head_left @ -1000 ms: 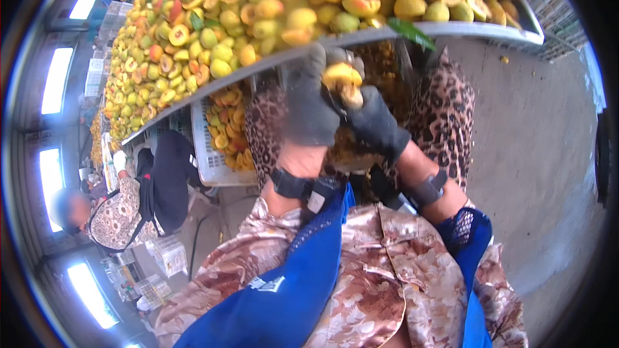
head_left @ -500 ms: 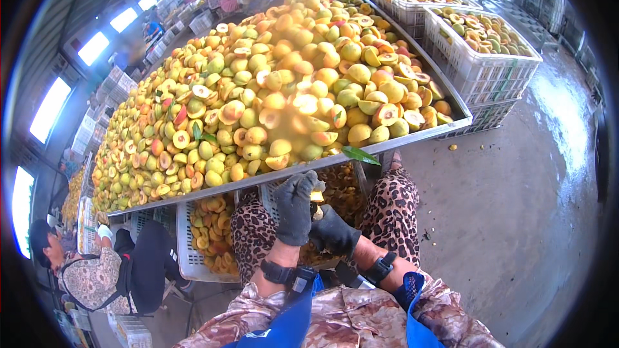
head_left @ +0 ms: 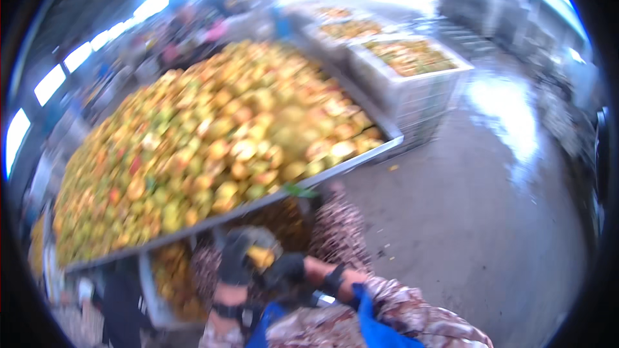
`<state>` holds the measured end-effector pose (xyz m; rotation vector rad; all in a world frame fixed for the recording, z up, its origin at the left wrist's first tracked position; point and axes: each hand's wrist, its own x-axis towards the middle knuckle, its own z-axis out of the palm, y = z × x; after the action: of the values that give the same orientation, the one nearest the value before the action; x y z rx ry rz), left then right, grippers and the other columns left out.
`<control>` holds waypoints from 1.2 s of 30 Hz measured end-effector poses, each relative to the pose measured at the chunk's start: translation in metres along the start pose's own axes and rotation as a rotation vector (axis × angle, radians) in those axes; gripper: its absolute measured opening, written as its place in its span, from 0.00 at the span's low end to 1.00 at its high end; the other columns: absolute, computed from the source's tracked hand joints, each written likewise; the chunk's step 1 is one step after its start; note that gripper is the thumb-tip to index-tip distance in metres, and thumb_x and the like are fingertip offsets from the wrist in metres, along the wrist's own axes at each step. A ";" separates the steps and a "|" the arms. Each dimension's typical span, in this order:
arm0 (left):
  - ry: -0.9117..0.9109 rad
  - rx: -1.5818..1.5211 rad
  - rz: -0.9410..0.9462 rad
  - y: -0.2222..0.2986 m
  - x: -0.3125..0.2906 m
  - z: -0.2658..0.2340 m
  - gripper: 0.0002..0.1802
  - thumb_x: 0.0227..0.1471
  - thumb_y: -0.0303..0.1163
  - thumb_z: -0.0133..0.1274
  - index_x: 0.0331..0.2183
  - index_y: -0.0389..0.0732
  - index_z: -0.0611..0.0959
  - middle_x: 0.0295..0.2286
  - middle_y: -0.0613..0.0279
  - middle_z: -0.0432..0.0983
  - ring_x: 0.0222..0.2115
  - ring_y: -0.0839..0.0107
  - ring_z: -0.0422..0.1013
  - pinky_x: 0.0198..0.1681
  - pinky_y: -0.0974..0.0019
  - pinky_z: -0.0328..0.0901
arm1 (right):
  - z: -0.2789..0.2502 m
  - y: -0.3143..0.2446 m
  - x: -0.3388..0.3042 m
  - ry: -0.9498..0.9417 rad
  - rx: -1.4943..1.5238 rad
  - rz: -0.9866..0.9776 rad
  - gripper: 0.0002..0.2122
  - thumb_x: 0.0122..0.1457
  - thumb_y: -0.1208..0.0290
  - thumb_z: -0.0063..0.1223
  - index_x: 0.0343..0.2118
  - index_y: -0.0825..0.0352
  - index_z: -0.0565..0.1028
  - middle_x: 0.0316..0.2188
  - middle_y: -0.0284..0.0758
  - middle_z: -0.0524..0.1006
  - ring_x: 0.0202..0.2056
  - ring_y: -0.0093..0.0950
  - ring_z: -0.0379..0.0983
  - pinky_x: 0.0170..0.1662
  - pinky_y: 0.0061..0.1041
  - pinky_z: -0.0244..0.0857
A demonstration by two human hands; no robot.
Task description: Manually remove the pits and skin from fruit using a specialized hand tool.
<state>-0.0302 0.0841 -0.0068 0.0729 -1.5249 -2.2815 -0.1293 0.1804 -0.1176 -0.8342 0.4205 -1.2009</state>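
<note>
- The left hand [head_left: 235,259], in a dark glove, is raised just below the near edge of the bench [head_left: 361,156], its grip curled against a small yellow fruit piece [head_left: 261,256].
- The right hand [head_left: 285,270], also in a dark glove, sits just right of the left one, its grip closed on the same fruit piece from the right; the blur hides the fingers' exact placing.
- The fruit piece lies between the two gloves, low in the view, in front of the person's patterned lap.
- The bench carries a high heap of yellow, green and reddish fruit [head_left: 213,148] that fills its top from left to right.
- Under the bench, left of the hands, a crate [head_left: 164,277] holds more yellow pieces.
- At the far right stand white crates [head_left: 412,84] with fruit in them, on a wet grey floor [head_left: 490,219].
</note>
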 end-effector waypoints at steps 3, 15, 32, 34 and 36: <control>0.474 -0.174 0.035 -0.018 -0.023 -0.029 0.22 0.60 0.47 0.51 0.26 0.37 0.75 0.19 0.51 0.75 0.18 0.58 0.72 0.23 0.58 0.70 | 0.000 0.025 0.024 -0.222 0.081 -0.026 0.09 0.64 0.69 0.48 0.44 0.64 0.74 0.34 0.29 0.76 0.32 0.25 0.70 0.41 0.25 0.70; 0.770 1.585 0.521 0.070 -0.021 -0.158 0.14 0.63 0.30 0.45 0.41 0.30 0.79 0.40 0.47 0.76 0.42 0.52 0.72 0.50 0.57 0.65 | -0.003 0.001 0.048 0.588 -0.905 0.088 0.08 0.50 0.68 0.59 0.27 0.67 0.78 0.19 0.40 0.77 0.24 0.24 0.70 0.31 0.33 0.66; 0.247 1.743 0.389 -0.021 0.230 -0.091 0.32 0.41 0.30 0.62 0.51 0.38 0.74 0.45 0.47 0.71 0.48 0.50 0.69 0.52 0.53 0.65 | -0.011 -0.009 0.035 0.866 -0.701 -0.169 0.12 0.61 0.64 0.54 0.34 0.69 0.81 0.27 0.30 0.81 0.30 0.17 0.72 0.36 0.26 0.69; 0.224 1.661 0.115 -0.008 0.243 -0.086 0.31 0.41 0.29 0.61 0.51 0.37 0.75 0.45 0.46 0.71 0.46 0.47 0.71 0.51 0.52 0.67 | -0.018 0.008 0.040 0.890 -0.689 -0.138 0.11 0.61 0.64 0.55 0.34 0.68 0.80 0.26 0.28 0.80 0.30 0.17 0.72 0.35 0.26 0.69; 0.248 1.633 0.255 -0.023 0.246 -0.155 0.30 0.42 0.28 0.59 0.51 0.37 0.76 0.46 0.47 0.73 0.45 0.51 0.73 0.50 0.56 0.68 | -0.013 0.014 0.046 0.881 -0.656 -0.089 0.11 0.61 0.63 0.56 0.34 0.67 0.80 0.26 0.25 0.79 0.29 0.17 0.71 0.34 0.25 0.69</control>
<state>-0.2237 -0.1303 -0.0480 0.5079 -2.5314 -0.3424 -0.1135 0.1348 -0.1304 -0.8313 1.5695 -1.5028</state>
